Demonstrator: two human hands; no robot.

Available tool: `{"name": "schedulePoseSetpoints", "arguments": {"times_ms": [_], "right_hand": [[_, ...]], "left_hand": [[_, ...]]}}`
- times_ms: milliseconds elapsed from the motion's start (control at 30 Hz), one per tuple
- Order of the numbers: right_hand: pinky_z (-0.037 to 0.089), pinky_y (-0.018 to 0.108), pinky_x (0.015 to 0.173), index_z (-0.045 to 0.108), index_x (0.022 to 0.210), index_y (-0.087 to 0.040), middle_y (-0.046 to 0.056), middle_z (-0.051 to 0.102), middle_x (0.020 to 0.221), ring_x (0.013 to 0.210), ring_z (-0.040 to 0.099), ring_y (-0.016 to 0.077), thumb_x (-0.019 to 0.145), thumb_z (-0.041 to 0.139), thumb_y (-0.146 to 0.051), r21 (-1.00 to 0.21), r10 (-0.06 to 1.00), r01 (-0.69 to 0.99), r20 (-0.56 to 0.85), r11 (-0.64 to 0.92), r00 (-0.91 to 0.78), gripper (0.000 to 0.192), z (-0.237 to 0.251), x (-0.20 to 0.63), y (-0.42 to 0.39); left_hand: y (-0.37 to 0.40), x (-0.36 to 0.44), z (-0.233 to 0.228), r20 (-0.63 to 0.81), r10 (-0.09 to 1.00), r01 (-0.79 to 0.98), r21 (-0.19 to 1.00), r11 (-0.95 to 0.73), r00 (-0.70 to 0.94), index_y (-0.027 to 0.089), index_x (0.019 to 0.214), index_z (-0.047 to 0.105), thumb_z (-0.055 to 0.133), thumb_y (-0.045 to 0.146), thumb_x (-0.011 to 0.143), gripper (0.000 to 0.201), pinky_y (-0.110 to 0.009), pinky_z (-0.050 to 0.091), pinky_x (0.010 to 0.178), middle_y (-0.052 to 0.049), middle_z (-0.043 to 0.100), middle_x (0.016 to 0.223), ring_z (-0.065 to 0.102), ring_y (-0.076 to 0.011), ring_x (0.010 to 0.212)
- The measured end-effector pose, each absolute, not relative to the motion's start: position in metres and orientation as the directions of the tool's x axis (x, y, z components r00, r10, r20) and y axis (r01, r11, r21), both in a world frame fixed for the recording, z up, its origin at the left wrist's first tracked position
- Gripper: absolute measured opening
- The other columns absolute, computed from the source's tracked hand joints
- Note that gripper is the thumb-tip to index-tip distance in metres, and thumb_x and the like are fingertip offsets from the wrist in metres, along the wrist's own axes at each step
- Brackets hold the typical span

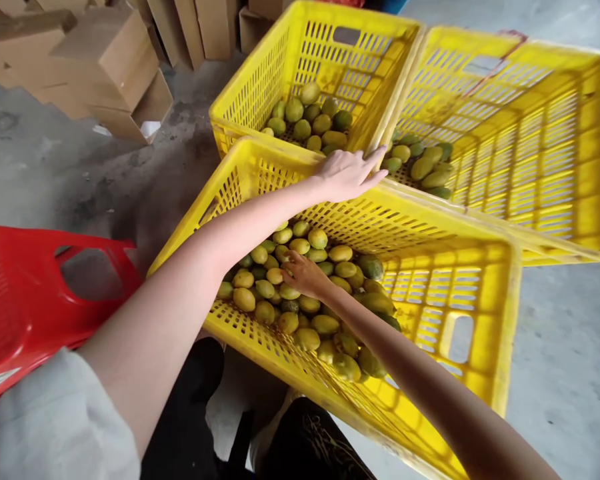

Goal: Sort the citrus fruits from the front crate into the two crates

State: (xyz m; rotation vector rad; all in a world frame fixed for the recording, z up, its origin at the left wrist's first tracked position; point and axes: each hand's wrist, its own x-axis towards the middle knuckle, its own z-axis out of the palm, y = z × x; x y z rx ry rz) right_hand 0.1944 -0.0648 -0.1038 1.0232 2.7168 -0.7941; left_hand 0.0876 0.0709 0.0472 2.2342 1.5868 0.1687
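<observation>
A near yellow crate (485,280) holds a pile of small yellow-green fruit (290,313). My right hand (304,273) reaches down into that pile with its fingers curled over the fruit; I cannot see whether it grips one. My left hand (347,173) stretches out palm down over the crate's far rim, fingers spread and nothing in it. It sits where three crates meet. The far left yellow crate (250,100) holds a small heap of fruit (310,120). The far right yellow crate (570,160) holds a few greener fruit (423,163) in its near corner.
A red plastic crate (25,300) lies at my left side. Cardboard boxes (105,60) are stacked on the concrete floor at the back left. My legs in dark trousers (190,413) are under the near crate. Bare grey floor (565,347) lies to the right.
</observation>
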Motion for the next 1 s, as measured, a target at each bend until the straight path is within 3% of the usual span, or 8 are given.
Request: {"name": "schedulePoseSetpoints", "arguments": {"times_ms": [133,233,367,533,667,800,867,1000], "right_hand": [[0.053,0.048,0.104,0.081,0.12,-0.009,0.026,0.066,0.142,0.118,0.065,0.0341,0.112,0.048,-0.025,-0.36,0.584,0.649,-0.283,0.671,-0.761,0.038,-0.115,0.193,-0.063],[0.05,0.049,0.1,0.081,0.119,-0.008,0.025,0.068,0.13,0.117,0.061,0.0356,0.11,0.048,-0.025,-0.381,0.615,0.651,-0.229,0.657,-0.755,0.039,-0.125,0.194,-0.066],[0.047,0.049,0.099,0.081,0.119,-0.009,0.023,0.068,0.122,0.114,0.057,0.036,0.111,0.039,-0.027,-0.41,0.662,0.655,-0.15,0.634,-0.735,0.046,-0.134,0.198,-0.073],[0.048,0.059,0.11,0.071,0.147,-0.006,0.028,0.064,0.139,0.129,0.054,0.0432,0.109,0.044,-0.03,-0.364,0.772,0.735,-0.064,0.572,-0.633,0.053,-0.133,0.198,-0.075],[0.034,0.066,0.13,0.059,0.162,-0.003,0.031,0.054,0.166,0.155,0.044,0.0446,0.109,0.045,-0.031,-0.335,0.788,0.747,-0.018,0.575,-0.615,0.061,-0.131,0.194,-0.052],[0.024,0.068,0.136,0.057,0.165,-0.003,0.029,0.051,0.172,0.163,0.039,0.0432,0.111,0.043,-0.033,-0.297,0.807,0.777,-0.035,0.555,-0.59,0.064,-0.136,0.198,-0.023],[0.025,0.069,0.136,0.06,0.163,-0.005,0.029,0.054,0.17,0.16,0.042,0.0441,0.111,0.043,-0.036,-0.285,0.809,0.784,-0.046,0.552,-0.586,0.063,-0.139,0.204,-0.014],[0.034,0.069,0.128,0.062,0.165,-0.011,0.025,0.055,0.171,0.151,0.048,0.0467,0.111,0.046,-0.04,-0.28,0.844,0.818,-0.045,0.503,-0.534,0.064,-0.145,0.216,-0.012]], "left_hand": [[0.065,0.086,0.041,-0.077,0.922,0.867,0.378,-0.324,0.379,0.031,0.186,0.03,0.03,0.048,0.112,0.075,-0.062,0.028,0.137,-0.01,0.068,0.161,0.047,-0.0446,0.158],[0.064,0.076,0.038,-0.03,0.89,0.833,0.366,-0.414,0.455,0.028,0.184,0.036,0.038,0.042,0.11,0.076,-0.061,0.031,0.137,-0.015,0.063,0.165,0.048,-0.0438,0.16],[0.064,0.04,0.032,-0.043,0.787,0.756,0.315,-0.574,0.616,0.022,0.184,0.035,0.046,0.032,0.104,0.082,-0.061,0.022,0.139,-0.015,0.049,0.179,0.038,-0.0416,0.168],[0.053,-0.008,0.012,-0.008,0.816,0.781,0.295,-0.55,0.578,0.024,0.185,0.035,0.047,0.023,0.095,0.09,-0.066,0.016,0.139,-0.011,0.033,0.19,0.016,-0.0388,0.178],[0.045,-0.026,-0.007,-0.011,0.777,0.75,0.269,-0.604,0.63,0.023,0.183,0.04,0.045,0.016,0.094,0.09,-0.067,0.021,0.138,-0.014,0.038,0.187,0.024,-0.0358,0.177],[0.04,-0.026,-0.033,-0.164,0.654,0.672,0.258,-0.694,0.739,0.034,0.174,0.055,0.056,0.018,0.089,0.087,-0.06,0.034,0.135,-0.009,0.059,0.174,0.041,-0.0311,0.17],[0.035,-0.024,-0.05,-0.267,0.572,0.627,0.221,-0.747,0.776,0.032,0.169,0.062,0.057,0.022,0.092,0.078,-0.054,0.035,0.135,-0.01,0.063,0.17,0.044,-0.029,0.168],[0.024,-0.017,-0.074,-0.427,0.598,0.68,0.057,-0.731,0.678,0.028,0.162,0.067,0.052,0.016,0.095,0.07,-0.052,0.04,0.129,-0.014,0.06,0.171,0.041,-0.0287,0.169]]}}
